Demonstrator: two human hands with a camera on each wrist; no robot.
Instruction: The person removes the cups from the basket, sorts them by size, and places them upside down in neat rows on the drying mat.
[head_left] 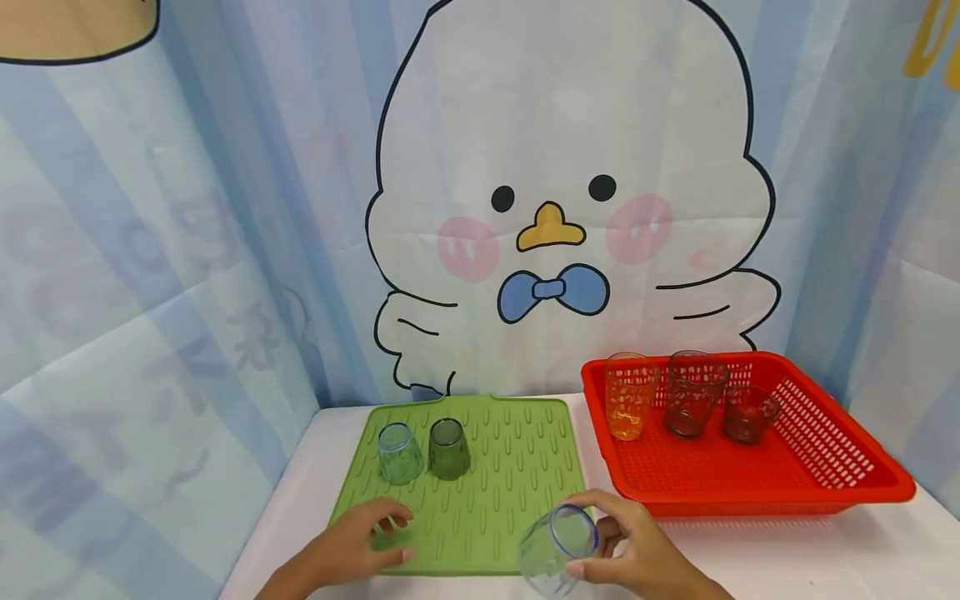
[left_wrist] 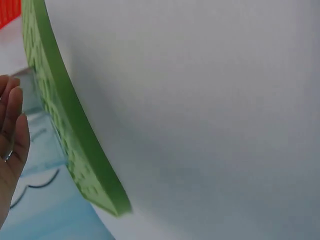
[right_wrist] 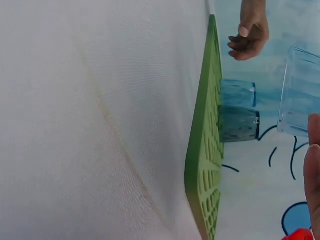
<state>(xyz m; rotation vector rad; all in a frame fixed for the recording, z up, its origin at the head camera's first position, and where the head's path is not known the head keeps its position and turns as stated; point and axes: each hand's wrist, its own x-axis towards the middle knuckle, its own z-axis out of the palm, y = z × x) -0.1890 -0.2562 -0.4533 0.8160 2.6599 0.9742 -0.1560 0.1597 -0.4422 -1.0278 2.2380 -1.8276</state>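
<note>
My right hand (head_left: 637, 546) pinches a clear drinking glass (head_left: 542, 554) with a blue ring round one end, thumb and fingers at its right side. The glass is tilted, near the front right corner of a green ridged mat (head_left: 510, 492). In the right wrist view, the glass (right_wrist: 300, 92) appears beside my fingertips (right_wrist: 314, 165). Over the mat's front left, my left hand (head_left: 352, 542) is loosely bent and holds nothing. Behind it on the mat stand a blue-edged clear glass (head_left: 401, 458) and a dark grey glass (head_left: 449, 454), side by side.
A red plastic basket (head_left: 720, 507) stands right of the mat on the white table (head_left: 757, 558). Inside are an amber glass (head_left: 628, 400), a tall dark glass (head_left: 692, 400) and a short dark one (head_left: 748, 417). A printed curtain (head_left: 555, 100) hangs behind.
</note>
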